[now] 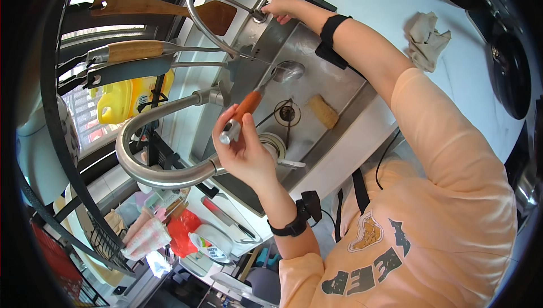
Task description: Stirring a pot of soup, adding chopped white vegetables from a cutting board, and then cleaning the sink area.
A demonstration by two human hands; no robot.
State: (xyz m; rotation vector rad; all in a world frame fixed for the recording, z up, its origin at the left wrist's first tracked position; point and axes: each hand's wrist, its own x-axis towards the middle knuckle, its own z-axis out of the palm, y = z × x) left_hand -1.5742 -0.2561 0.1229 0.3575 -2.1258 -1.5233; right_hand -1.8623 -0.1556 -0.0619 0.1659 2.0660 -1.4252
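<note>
My left hand [242,147] holds a steel serving spoon by its orange-brown handle [248,106], which has a metal end cap. The spoon's bowl [289,71] is over the stainless steel sink [326,60]. A thin stream of water runs from the small gooseneck faucet [196,9] to the spoon. My right hand [280,7] grips the handle at this faucet's base; its fingertips are partly hidden. A yellow-brown sponge [323,112] lies in the sink beside the drain [287,113]. A thicker faucet [123,149] curves beside my left hand.
A wooden spatula [214,15] and other utensils hang from a rack [57,138] at the left. A crumpled cloth [427,43] lies on the white counter [460,91]. A knife [229,219] and a red plastic bag [183,229] are at the lower left.
</note>
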